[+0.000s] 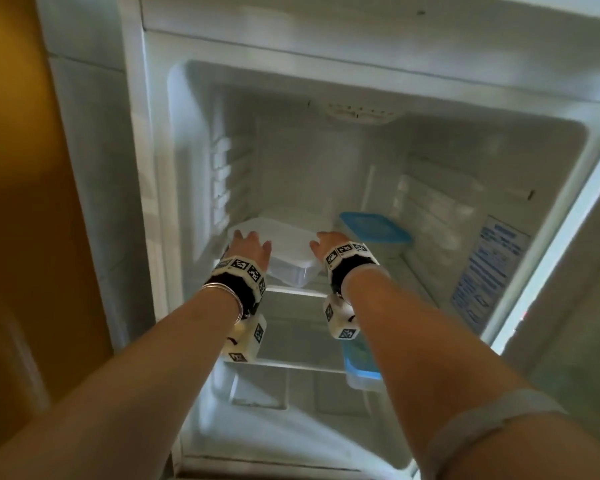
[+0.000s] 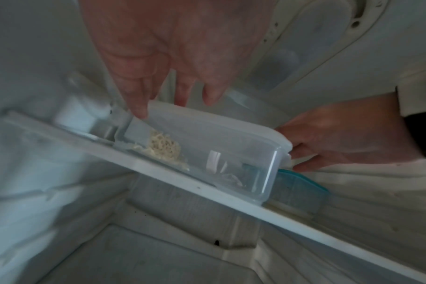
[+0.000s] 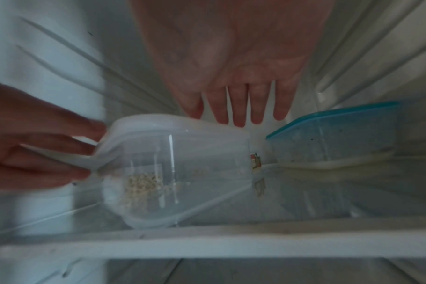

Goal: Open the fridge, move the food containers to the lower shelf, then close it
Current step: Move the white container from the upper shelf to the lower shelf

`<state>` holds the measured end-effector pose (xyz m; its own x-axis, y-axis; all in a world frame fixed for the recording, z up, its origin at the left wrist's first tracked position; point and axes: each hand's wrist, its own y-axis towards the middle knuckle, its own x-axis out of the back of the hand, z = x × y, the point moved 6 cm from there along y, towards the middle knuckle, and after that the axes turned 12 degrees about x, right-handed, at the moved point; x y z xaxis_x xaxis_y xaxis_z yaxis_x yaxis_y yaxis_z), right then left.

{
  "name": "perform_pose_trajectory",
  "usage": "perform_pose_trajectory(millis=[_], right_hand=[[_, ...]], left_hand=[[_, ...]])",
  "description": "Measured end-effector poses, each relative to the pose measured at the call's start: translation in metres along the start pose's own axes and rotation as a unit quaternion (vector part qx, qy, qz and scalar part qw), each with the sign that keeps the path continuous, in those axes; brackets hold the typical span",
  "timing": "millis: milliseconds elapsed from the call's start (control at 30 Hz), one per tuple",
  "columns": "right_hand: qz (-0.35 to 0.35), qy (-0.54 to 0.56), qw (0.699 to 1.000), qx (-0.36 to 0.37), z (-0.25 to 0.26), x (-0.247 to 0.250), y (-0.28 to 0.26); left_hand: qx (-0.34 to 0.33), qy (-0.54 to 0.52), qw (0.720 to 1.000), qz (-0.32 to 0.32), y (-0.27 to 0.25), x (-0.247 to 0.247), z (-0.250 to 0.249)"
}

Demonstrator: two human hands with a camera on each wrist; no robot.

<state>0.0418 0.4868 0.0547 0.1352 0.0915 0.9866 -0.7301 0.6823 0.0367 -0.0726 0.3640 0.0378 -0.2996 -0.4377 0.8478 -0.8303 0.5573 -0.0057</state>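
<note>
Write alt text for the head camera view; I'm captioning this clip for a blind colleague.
Both hands reach into an open fridge to a clear white-lidded container on the upper shelf, the left hand at its left end, the right hand at its right. A blue-lidded container sits to its right, and another blue-lidded container stands on a lower level.
</note>
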Motion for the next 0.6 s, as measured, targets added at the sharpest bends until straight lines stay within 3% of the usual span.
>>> perform_pose_trajectory(millis=[233,433,600], right_hand=[[0.014,-0.038,0.999,-0.03,0.006,-0.003,0.009],[0.017,-0.112,0.994,-0.005,0.005,0.014,-0.006],[0.019,-0.053,0.998,-0.036,-0.009,0.03,-0.023]], left_hand=[[-0.014,-0.035,0.999,-0.012,0.009,-0.002,-0.002],[-0.028,-0.092,0.995,0.003,0.0,-0.001,-0.01],[-0.027,-0.142,0.989,0.028,-0.006,-0.003,-0.018]])
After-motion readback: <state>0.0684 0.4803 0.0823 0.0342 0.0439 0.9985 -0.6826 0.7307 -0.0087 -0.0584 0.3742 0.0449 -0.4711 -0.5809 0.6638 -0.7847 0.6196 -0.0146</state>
